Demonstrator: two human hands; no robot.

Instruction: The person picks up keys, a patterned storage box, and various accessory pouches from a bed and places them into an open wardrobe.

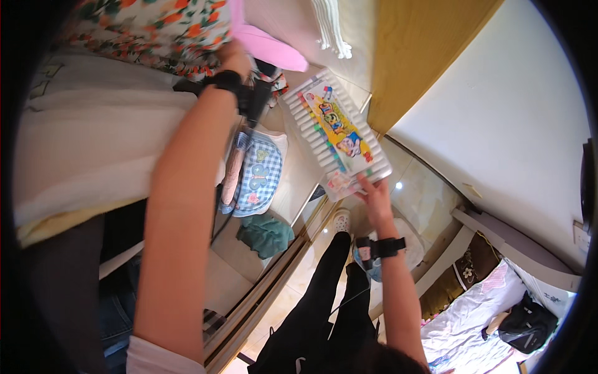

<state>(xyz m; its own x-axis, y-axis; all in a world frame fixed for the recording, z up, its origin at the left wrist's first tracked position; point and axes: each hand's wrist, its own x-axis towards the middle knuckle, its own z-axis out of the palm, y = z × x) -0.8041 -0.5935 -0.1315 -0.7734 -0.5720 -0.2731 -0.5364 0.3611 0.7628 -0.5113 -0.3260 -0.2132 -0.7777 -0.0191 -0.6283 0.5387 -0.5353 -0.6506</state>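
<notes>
My right hand [375, 194] grips the lower edge of a flat white case of coloured marker pens [336, 128] with a cartoon picture on its lid, holding it tilted in front of the wardrobe shelf. My left hand [235, 58] reaches up into a pile at the top left, between a floral cloth [156, 25] and a pink item [274, 50]. Its fingers are hidden there. Both wrists wear black bands.
A folded white blanket [93, 137] fills the left. A blue checked pouch [260, 174] and a green cloth [266, 234] lie on the shelf below. A wooden wardrobe panel [417, 50] stands to the right. A white slipper [341, 220] is on the floor, and a bed with a black bag [526, 321] sits lower right.
</notes>
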